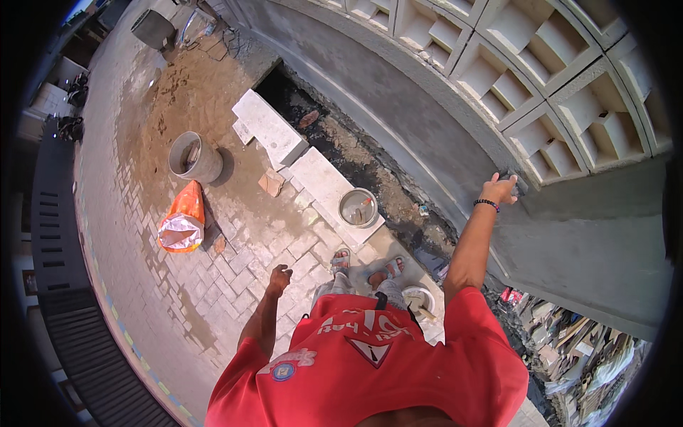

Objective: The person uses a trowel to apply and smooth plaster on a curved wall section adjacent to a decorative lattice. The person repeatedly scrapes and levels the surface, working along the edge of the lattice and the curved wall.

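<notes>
My right arm reaches out to the grey plastered wall (441, 153). At its end my right hand (499, 189), with a dark beaded bracelet at the wrist, is closed on a dark grey thing (521, 183) pressed to the wall just under the vent blocks (544, 153). What kind of thing it is, I cannot make out. My left hand (279, 280) hangs over the paving, its fingers loosely bent and a little apart, with nothing seen in them. A round pan of water (358, 208) stands on a pale concrete slab (324, 181) ahead of my feet.
Between slabs and wall runs a dark, wet ditch (341, 139). A white bucket (420, 302) stands beside my feet. Further left are a grey bucket (206, 165), an orange sack (186, 213) and a sand patch (160, 107). Scrap wood and rubbish (576, 349) lie at the right.
</notes>
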The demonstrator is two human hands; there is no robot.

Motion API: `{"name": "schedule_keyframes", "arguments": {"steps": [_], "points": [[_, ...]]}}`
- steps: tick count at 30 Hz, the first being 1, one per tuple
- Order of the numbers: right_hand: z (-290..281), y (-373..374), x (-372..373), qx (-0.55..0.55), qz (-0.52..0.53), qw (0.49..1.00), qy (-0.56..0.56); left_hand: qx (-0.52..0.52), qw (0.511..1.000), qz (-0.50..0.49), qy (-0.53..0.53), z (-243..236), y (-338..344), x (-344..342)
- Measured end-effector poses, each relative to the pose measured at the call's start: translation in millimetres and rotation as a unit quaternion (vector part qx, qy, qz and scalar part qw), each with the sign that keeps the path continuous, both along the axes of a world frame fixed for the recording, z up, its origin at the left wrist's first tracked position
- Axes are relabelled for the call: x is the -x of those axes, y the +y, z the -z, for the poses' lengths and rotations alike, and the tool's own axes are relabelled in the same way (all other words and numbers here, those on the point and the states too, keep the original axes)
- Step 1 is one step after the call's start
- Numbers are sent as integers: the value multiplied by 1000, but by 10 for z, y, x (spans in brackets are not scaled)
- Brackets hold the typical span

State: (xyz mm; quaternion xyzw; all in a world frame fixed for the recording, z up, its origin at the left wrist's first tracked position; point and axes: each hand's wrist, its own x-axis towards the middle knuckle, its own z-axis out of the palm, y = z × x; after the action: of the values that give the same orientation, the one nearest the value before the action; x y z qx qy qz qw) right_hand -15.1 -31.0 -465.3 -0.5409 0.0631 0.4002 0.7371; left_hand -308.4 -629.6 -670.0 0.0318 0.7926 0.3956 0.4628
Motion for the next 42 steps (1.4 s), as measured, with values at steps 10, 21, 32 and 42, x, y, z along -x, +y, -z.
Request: {"name": "schedule_keyframes", "arguments": {"steps": [10, 21, 32, 42], "points": [[914, -2274, 1305, 47, -657, 738, -148, -96, 972, 216, -10, 1009, -1065, 351], [2001, -3934, -2067, 429, -528, 578, -451, -34, 743, 610, 273, 1296, -1365, 1384], [1617, -5845, -1133, 269, -485, 734, -393, -116, 954, 276, 9, 1231, -1583, 1818], [2371, -9419, -1655, 471, -503, 682, -244, -96, 607, 617, 492, 942, -3521, 2147]]}}
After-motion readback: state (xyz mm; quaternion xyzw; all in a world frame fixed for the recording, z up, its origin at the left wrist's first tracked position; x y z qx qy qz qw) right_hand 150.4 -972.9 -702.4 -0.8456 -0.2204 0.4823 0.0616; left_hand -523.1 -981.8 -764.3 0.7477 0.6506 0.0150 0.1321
